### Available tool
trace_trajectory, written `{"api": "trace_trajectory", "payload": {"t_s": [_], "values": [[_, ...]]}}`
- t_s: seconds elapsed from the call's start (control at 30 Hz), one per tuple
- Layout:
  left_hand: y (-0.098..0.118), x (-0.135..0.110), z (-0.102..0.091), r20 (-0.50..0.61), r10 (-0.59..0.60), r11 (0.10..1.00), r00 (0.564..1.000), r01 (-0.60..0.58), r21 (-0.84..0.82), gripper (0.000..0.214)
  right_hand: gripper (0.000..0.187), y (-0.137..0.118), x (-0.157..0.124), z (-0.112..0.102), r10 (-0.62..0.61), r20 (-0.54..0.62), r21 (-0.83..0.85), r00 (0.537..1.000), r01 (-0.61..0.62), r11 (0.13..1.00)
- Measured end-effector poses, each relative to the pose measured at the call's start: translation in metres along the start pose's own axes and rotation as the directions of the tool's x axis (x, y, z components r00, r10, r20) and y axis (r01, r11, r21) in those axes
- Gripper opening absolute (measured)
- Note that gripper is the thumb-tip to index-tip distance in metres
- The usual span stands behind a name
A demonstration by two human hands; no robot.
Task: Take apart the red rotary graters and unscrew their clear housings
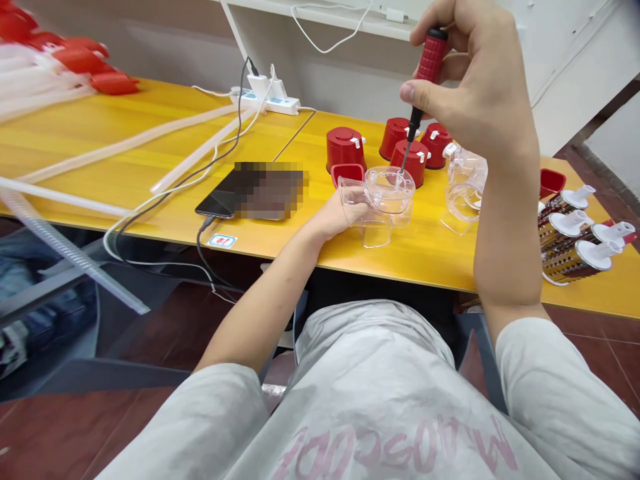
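At the left, a dark phone [217, 193] is seen on the yellow table [305, 230], with a cable plugged into its near edge; it is best kept clear of the working elbow. Further right, the left hand [345, 210] is placed at the left side of a clear plastic body [380, 215], whose wall is pinched between thumb and fingers; how firmly cannot be told. The body is set on the table near its front edge, with its round opening facing up. It should be held flat and square there, so that no rocking is passed on to the tool.

Into that opening, the thin shaft of a screwdriver [416, 110] is directed downward at a slant. Whether a screw is met by the tip cannot be made out. Its red handle is pinched by the thumb and bent fingers of the right hand [475, 80], raised high above the table. The shaft should be brought in line with the hole, pressure kept straight and modest, and turning stopped once resistance is felt, since clear plastic may be cracked by overtightening.
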State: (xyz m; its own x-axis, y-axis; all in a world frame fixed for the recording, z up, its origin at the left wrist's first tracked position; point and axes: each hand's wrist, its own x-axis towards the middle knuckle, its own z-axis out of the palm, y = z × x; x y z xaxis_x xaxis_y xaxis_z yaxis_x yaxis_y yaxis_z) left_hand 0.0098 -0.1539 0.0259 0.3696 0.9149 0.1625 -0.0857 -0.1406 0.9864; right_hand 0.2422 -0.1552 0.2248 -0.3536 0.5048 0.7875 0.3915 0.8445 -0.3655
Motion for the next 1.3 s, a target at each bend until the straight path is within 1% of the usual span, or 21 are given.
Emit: {"api": "trace_trajectory", "payload": {"t_s": [0.1,0.23,0.33,0.5,0.67,0.8,0.93,1.07,1.1,1.2,1.3], "values": [[0.000,0.000,0.001,0.001,0.016,1.000,1.000,-0.016,0.011,0.045,0.040,-0.002,0.000,0.004,-0.002,-0.056,-0.051,0.998,-0.001,0.999],[0.001,-0.001,0.001,-0.008,0.014,0.999,1.000,-0.014,0.034,0.044,0.052,-0.005,0.001,0.010,-0.014,-0.130,-0.105,0.991,0.000,0.994],[0.002,-0.001,0.000,0.000,0.007,1.000,1.000,-0.007,0.023,0.047,0.050,-0.007,0.000,0.013,-0.009,-0.140,-0.157,0.990,-0.013,0.988],[0.003,-0.001,0.002,-0.001,-0.005,0.999,1.000,0.005,0.032,0.049,0.046,-0.009,0.001,0.015,0.033,-0.137,-0.259,0.990,-0.069,0.963],[0.004,-0.002,0.003,-0.011,-0.002,1.000,1.000,0.003,0.029,0.050,0.048,-0.009,0.002,0.021,0.044,-0.177,-0.315,0.983,-0.099,0.944],[0.004,-0.003,0.004,-0.021,-0.034,0.999,0.999,0.035,0.019,0.049,0.045,-0.012,0.002,0.020,0.028,-0.153,-0.349,0.988,-0.080,0.934],[0.001,-0.002,0.003,-0.015,-0.028,1.000,1.000,0.027,-0.012,0.049,0.041,-0.014,0.000,0.021,0.009,-0.137,-0.357,0.991,-0.058,0.932],[-0.003,-0.001,0.001,-0.005,-0.031,0.999,1.000,0.031,-0.019,0.052,0.035,-0.016,0.000,0.023,0.030,-0.139,-0.379,0.990,-0.081,0.922],[-0.003,0.000,0.000,-0.003,-0.026,1.000,1.000,0.026,-0.012,0.053,0.032,-0.017,0.000,0.024,0.034,-0.150,-0.392,0.988,-0.091,0.915],[-0.001,-0.001,-0.002,0.024,-0.010,1.000,1.000,0.010,0.003,0.057,0.014,-0.014,0.003,0.022,0.048,-0.132,-0.410,0.990,-0.099,0.907],[0.001,-0.003,-0.003,0.036,-0.016,1.000,0.999,0.017,-0.017,0.059,0.020,-0.007,0.005,0.017,0.084,-0.096,-0.378,0.992,-0.114,0.919]]}}
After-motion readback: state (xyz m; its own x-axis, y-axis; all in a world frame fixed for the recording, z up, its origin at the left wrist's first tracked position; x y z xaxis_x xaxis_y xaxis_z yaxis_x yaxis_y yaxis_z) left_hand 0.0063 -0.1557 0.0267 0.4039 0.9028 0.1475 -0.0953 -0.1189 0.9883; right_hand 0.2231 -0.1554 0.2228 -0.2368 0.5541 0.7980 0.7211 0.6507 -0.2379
